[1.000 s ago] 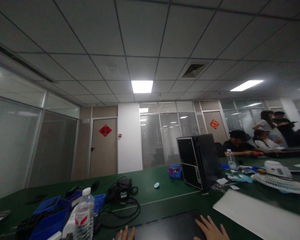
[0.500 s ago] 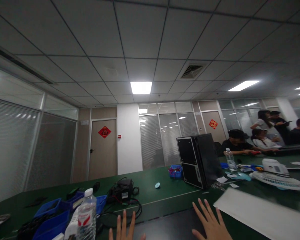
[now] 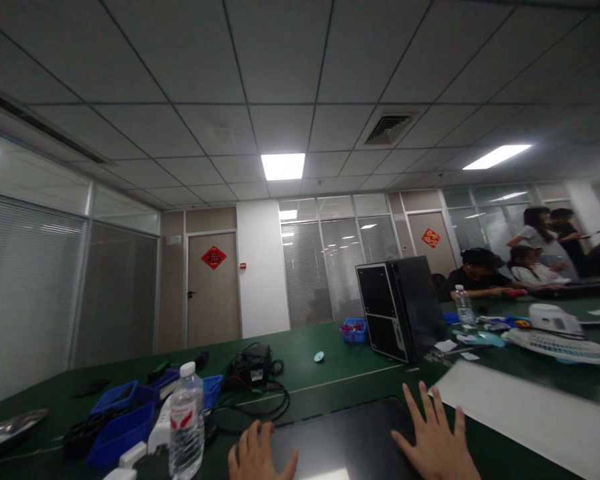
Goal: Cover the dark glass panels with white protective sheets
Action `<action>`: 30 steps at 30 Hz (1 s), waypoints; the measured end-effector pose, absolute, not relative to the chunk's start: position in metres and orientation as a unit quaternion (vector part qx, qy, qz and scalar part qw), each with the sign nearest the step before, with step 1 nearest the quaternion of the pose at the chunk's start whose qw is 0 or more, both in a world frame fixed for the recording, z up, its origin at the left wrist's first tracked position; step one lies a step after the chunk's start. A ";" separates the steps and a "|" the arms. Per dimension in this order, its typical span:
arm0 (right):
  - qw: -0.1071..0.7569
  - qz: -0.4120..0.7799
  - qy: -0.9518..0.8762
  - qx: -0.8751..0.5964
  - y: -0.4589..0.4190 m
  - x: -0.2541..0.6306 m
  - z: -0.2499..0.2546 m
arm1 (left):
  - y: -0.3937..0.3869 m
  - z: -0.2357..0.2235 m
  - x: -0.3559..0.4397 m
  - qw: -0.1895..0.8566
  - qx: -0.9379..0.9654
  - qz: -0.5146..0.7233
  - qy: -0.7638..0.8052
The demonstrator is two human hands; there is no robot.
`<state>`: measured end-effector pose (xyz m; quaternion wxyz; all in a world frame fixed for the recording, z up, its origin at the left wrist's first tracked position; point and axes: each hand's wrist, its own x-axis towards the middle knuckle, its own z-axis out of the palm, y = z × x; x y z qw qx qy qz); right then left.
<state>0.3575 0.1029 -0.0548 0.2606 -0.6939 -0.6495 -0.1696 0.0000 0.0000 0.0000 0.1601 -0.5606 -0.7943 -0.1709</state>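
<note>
My left hand (image 3: 258, 455) rests at the bottom edge on the left end of a flat black panel (image 3: 350, 437) that lies on the green table (image 3: 330, 377); its fingers are stretched out. My right hand (image 3: 436, 440) lies flat on the panel's right end with fingers spread. Neither hand holds anything. A clear water bottle (image 3: 187, 421) with a white cap stands just left of my left hand.
Blue bins (image 3: 121, 427) and a black box with tangled cables (image 3: 254, 373) sit at the left. A black computer tower (image 3: 399, 308) stands behind the panel. A large white sheet (image 3: 520, 413) and a white keyboard (image 3: 560, 345) lie at the right. Several people sit and stand at the far right.
The view has tipped down a little, so more of both hands shows. Both hands stay flat on the black panel, with the left fingers drawn closer together.
</note>
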 end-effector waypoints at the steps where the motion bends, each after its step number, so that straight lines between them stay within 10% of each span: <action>1: 0.256 -0.165 -0.648 -0.698 0.103 0.358 -0.056 | -0.001 -0.001 0.000 0.161 -0.565 -0.171 -0.791; 30: 0.172 -0.022 -0.485 -0.857 0.134 0.370 -0.069 | -0.006 -0.008 -0.006 0.150 -0.592 -0.161 -0.775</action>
